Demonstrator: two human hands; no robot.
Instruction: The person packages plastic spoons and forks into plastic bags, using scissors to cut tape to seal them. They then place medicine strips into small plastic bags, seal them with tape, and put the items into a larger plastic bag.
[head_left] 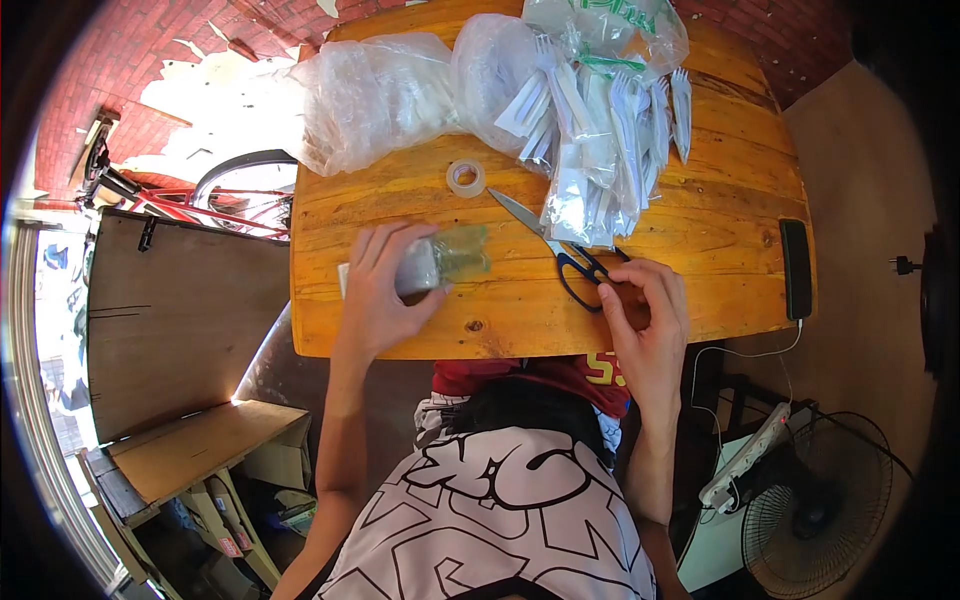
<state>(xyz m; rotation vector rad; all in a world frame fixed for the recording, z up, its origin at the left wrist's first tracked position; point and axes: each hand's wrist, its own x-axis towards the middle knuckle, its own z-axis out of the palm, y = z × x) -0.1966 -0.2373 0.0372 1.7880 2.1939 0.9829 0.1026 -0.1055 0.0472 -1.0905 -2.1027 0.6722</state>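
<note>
Right hand [655, 318] — fingers bent, thumb and forefinger brought near each other beside the handle loops of the scissors [556, 245]. Whether the tips pinch the near loop or only rest against it, cannot tell.

Scissors lie flat on the wooden table [520, 325], right of the frame's middle. Long axis slants: blade tip toward the upper left, dark loops toward the lower right. From the right hand they lie up and to the left, loops nearest, blades pointing away. Right hand clearly the nearer of the two; left well apart, across bare wood.

Left hand [383, 285], left of centre, closed round a clear-wrapped packet [462, 252] — fingers over the top, thumb along the lower edge. Greenish see-through end sticks out to the right, toward the scissors. Packet blurred; contents too smeared to tell.

Tape roll [467, 192] flat on the wood, just up and left of the blade tip. Wrapped white forks [610, 150] heaped at upper right of centre, lower edge close by the blades. Crumpled plastic bag [385, 95] at upper left of the table. Phone [796, 270] at the table's right edge, white cable attached.
</note>
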